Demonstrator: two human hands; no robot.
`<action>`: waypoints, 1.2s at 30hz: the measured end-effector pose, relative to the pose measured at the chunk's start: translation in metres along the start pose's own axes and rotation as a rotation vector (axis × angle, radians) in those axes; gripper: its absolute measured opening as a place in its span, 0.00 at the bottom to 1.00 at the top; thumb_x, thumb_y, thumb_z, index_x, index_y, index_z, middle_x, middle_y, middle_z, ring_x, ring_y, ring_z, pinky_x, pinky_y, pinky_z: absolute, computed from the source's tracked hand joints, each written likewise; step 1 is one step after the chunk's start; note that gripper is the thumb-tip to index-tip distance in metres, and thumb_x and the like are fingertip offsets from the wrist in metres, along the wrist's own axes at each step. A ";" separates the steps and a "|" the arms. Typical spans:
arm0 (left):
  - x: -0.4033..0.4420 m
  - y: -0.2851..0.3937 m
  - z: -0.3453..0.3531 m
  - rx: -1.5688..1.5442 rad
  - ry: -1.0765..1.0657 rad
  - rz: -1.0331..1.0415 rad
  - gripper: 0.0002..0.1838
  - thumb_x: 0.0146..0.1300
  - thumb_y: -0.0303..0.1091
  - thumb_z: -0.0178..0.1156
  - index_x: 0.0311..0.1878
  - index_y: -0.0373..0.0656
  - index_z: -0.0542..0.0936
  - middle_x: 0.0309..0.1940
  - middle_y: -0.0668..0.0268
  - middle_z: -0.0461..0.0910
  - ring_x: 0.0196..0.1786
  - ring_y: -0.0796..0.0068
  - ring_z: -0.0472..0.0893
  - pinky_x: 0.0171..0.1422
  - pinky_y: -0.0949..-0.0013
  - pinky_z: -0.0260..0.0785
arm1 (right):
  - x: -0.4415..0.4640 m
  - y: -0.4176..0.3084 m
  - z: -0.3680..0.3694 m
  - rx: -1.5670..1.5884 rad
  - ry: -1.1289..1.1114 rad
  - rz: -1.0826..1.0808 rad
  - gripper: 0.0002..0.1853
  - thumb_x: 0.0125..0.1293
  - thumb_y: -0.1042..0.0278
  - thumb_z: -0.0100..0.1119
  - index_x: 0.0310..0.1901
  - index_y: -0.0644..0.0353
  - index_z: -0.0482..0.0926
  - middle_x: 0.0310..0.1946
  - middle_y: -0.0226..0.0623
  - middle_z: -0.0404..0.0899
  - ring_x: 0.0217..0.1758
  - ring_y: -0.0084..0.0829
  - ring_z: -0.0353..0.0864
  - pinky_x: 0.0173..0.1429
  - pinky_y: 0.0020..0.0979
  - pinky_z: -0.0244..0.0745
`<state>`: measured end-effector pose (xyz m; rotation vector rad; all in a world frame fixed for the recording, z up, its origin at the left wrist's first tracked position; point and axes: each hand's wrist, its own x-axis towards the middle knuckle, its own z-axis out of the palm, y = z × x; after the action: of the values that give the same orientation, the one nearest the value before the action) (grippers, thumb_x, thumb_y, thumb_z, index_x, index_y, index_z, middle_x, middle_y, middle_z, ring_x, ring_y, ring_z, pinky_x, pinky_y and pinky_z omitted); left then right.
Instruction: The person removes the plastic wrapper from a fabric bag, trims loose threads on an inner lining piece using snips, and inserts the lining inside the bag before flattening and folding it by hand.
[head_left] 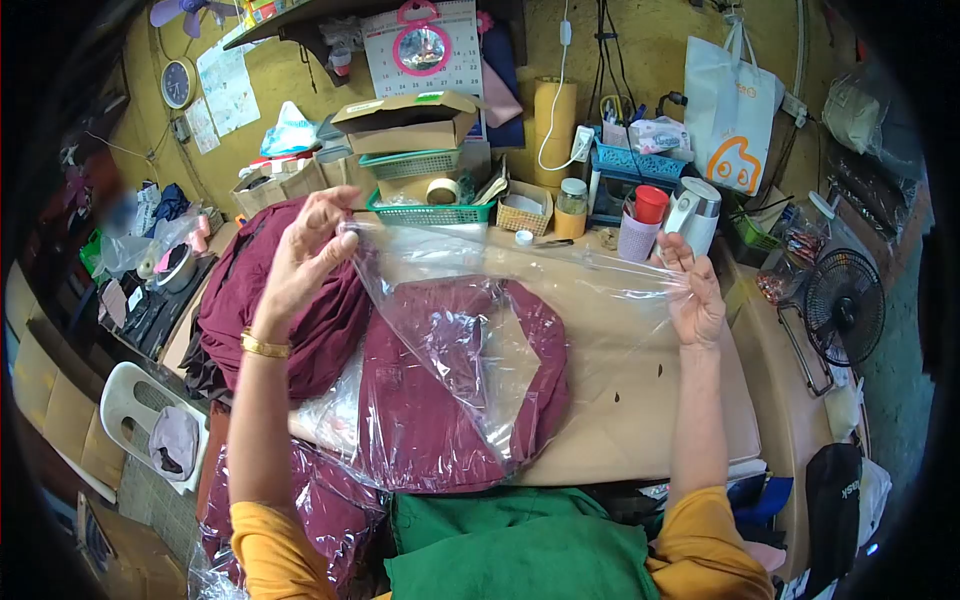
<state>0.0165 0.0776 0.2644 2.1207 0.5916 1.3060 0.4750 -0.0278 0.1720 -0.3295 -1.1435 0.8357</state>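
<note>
A white plastic chair [117, 407] stands at far left, a grey cloth [175, 442] on its seat. Next comes a rumpled heap of maroon fabric [270, 320]. The left hand [318, 240], a gold-coloured bangle [264, 345] around its wrist, is raised in front of the heap, its grip pinched on a transparent, shiny plastic film [450, 350]. Right of the heap, a maroon cloth garment [410, 435] lies on the tan-topped desk [650, 420], partly under the film. The film stretches slantwise across to the right hand [693, 290], whose grip is closed on its other end, fingers curled. Behind that hand stand a lilac textured cup [637, 238] and a white-and-grey kettle [690, 218]; farther right is a black round fan [845, 307].
</note>
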 end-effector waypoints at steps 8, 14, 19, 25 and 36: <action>-0.024 0.028 0.122 -0.558 0.041 -0.097 0.14 0.68 0.31 0.61 0.51 0.45 0.69 0.31 0.77 0.74 0.31 0.89 0.72 0.29 0.78 0.62 | -0.029 0.039 0.047 -0.062 0.192 0.097 0.07 0.73 0.62 0.59 0.43 0.56 0.77 0.22 0.18 0.62 0.23 0.12 0.61 0.30 0.19 0.59; -0.051 0.028 0.206 -0.123 -0.205 -0.112 0.43 0.55 0.12 0.56 0.74 0.42 0.54 0.30 0.66 0.76 0.29 0.80 0.76 0.37 0.75 0.72 | -0.058 0.037 0.128 -0.574 -0.064 0.241 0.13 0.61 0.76 0.71 0.48 0.61 0.82 0.26 0.17 0.67 0.26 0.10 0.59 0.31 0.15 0.58; -0.062 0.030 0.207 -0.081 -0.160 -0.263 0.35 0.57 0.16 0.57 0.68 0.43 0.59 0.29 0.64 0.73 0.28 0.70 0.76 0.38 0.68 0.70 | -0.064 0.048 0.136 -0.579 -0.060 0.133 0.03 0.65 0.82 0.64 0.34 0.65 0.80 0.23 0.18 0.71 0.27 0.10 0.65 0.30 0.17 0.62; -0.080 0.027 0.191 0.254 -0.285 0.115 0.13 0.53 0.17 0.60 0.37 0.48 0.76 0.33 0.66 0.72 0.45 0.62 0.75 0.66 0.53 0.57 | -0.059 0.046 0.099 -0.666 0.144 0.122 0.06 0.67 0.81 0.63 0.31 0.67 0.77 0.23 0.23 0.75 0.28 0.09 0.70 0.31 0.17 0.67; -0.089 0.032 0.206 0.590 -0.237 0.196 0.11 0.49 0.21 0.61 0.35 0.49 0.82 0.36 0.64 0.72 0.46 0.64 0.75 0.73 0.40 0.49 | -0.080 0.053 0.130 -1.248 -0.029 -0.160 0.03 0.72 0.73 0.56 0.43 0.62 0.77 0.29 0.46 0.82 0.28 0.46 0.83 0.30 0.40 0.74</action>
<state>0.1670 -0.0515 0.1540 2.8275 0.7484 1.0327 0.3235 -0.0735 0.1382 -1.2217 -1.5873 -0.1189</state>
